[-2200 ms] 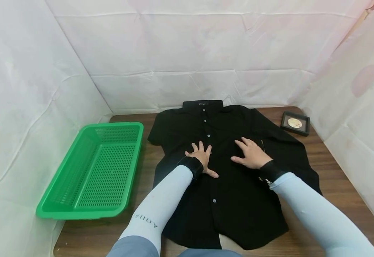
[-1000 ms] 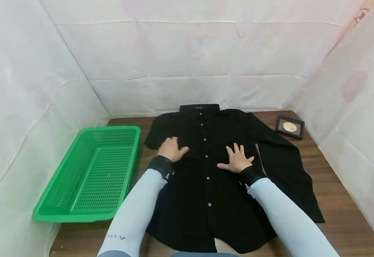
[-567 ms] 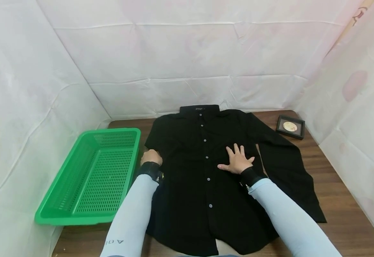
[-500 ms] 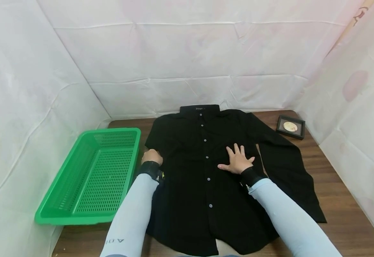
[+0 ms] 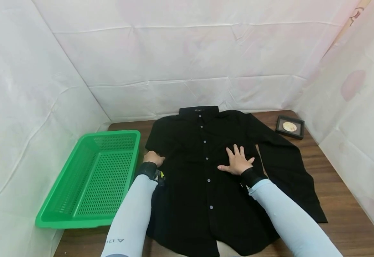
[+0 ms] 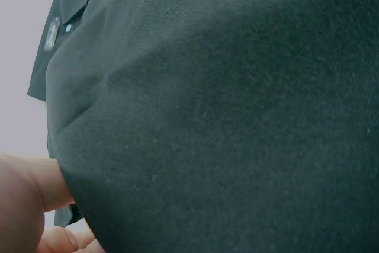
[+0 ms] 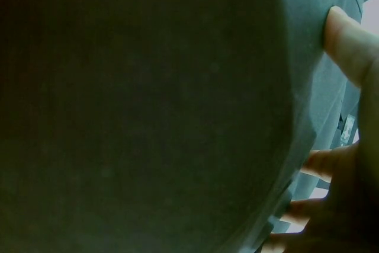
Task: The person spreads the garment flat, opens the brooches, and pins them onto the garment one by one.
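A black button-up shirt (image 5: 187, 200) lies front up on the wooden table, its collar toward the back wall. My left hand (image 5: 153, 158) is at the shirt's left edge, just below the short-looking left sleeve, fingers curled. In the left wrist view, the thumb (image 6: 50, 182) meets the fabric's edge and the other fingers go in beneath it, partly hidden. With fingers spread, my right hand (image 5: 238, 161) rests on the right chest of the shirt. The right wrist view has its thumb (image 7: 349, 45) lying straight over the cloth. The right sleeve (image 5: 286, 167) stretches out and down toward the right.
On the left stands a green plastic basket (image 5: 136, 157) with slotted walls, close beside my left hand. A small black frame with a round pale disc (image 5: 289, 126) lies at the back right. White sheeting (image 5: 180, 53) walls the wooden table (image 5: 344, 214) on three sides.
Earlier my left hand lay spread mid-shirt; it moved left to the shirt's edge and its fingers curled there. My right hand shifted toward the shirt's middle, then stayed. The right sleeve now lies straighter.
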Tool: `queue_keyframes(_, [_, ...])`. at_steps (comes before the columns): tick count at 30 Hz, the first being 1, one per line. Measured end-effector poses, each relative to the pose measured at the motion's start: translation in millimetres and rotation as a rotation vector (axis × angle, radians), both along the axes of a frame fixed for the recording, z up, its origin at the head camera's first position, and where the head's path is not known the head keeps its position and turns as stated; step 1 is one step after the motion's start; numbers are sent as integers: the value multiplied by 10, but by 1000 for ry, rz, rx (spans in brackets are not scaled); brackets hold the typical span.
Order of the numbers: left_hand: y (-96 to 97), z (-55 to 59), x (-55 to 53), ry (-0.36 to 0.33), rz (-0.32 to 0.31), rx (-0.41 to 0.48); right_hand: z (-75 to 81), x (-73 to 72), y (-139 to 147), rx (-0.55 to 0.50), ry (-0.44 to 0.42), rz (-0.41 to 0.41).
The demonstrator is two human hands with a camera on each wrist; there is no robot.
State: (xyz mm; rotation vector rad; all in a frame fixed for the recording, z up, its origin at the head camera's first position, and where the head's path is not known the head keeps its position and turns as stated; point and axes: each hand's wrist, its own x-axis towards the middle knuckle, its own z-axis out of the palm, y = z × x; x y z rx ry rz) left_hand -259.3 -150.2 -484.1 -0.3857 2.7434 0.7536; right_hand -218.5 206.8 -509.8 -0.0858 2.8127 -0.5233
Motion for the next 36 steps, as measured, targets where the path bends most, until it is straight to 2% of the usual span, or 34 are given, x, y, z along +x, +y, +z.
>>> queue_keyframes(9, [-24,-31,-8,-11,10,3,-14,6,-8,-7,-3,7])
queue_keyframes(14, [-41,-30,-61,39,16,23,-20,-5,-11,-5,3,6])
queue_keyframes(17, [-36,-1,-88,53,24,2,-25,-8,-11,-4,2,9])
queue_keyframes(21, [7,94,-111,88,45,-26,-15,-3,-10,-8,-7,8])
queue_keyframes(26, [63,244,-151,189,40,-83,-13,-2,6,-4,-11,4])
queue_keyframes(29, [88,332,-178,233,31,-139,-24,-5,11,-3,-11,6])
queue_keyframes(33, [86,449,-224,263,3,-219,-58,-27,23,-4,-12,4])
queue_keyframes(36, [77,576,-214,272,-31,-268,-66,-30,24,-6,-6,4])
